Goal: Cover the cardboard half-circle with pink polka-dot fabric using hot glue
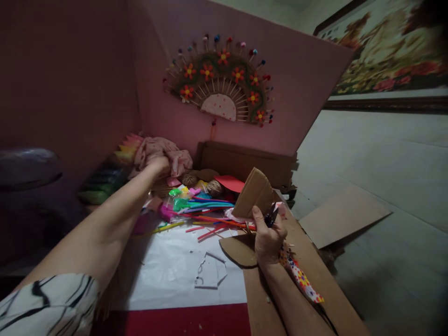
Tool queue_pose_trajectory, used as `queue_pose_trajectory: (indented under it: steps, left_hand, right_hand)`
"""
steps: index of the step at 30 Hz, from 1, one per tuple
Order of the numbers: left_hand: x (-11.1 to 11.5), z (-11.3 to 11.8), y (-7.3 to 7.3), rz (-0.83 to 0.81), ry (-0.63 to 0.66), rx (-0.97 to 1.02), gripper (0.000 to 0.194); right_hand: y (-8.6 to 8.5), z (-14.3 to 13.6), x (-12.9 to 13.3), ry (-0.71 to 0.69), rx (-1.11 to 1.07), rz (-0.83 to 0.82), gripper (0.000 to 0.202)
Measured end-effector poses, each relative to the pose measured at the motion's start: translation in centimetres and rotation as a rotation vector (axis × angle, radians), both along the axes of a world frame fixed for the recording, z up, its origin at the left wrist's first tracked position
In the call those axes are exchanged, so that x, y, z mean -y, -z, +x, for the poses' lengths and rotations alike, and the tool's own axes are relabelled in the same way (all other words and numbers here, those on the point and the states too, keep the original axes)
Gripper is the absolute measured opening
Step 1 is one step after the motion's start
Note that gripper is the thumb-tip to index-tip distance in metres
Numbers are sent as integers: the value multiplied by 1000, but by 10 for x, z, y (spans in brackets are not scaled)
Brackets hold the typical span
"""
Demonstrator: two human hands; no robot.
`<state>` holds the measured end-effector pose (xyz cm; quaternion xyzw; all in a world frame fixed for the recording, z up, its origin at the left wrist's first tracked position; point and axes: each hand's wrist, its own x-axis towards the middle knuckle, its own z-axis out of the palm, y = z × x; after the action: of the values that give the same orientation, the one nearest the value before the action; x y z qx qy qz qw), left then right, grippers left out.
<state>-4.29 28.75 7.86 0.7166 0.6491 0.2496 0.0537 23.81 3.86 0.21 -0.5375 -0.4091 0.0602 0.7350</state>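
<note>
My left hand (160, 166) reaches to the back left and touches a crumpled pink spotted cloth (150, 147); its fingers are hidden. In my right hand (269, 235) is a piece of brown cardboard (255, 192) with a curved edge, pinched under the thumb. A dark tool (271, 215), perhaps scissors, is also in that hand. Below it, partly covered by the hand, lies a leaf-shaped cardboard piece (240, 249). A cut white paper piece (212, 271) with dark marks rests on the white sheet (157, 270).
Several coloured pipe cleaners (206, 205), twine balls (214, 187) and a red piece (231, 183) are heaped at the back. A flower-patterned strip (304, 280) lies right of my forearm. Against the pink wall hangs a decorated fan (219, 105). A cardboard sheet (345, 217) leans at right.
</note>
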Motion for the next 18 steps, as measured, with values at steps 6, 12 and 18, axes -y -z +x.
queue_pose_trajectory:
  steps: [6, 12, 18]
  left_hand:
    - [30, 42, -13, 156, 7, -245, 29]
    - [29, 12, 16, 101, 64, -366, 28]
    - [21, 3, 19, 87, 44, -410, 30]
  right_hand:
    - [-5, -3, 2, 37, 8, -4, 33]
    - [-7, 1, -1, 82, -34, 84, 29]
    - [-7, 13, -10, 139, -148, 164, 40]
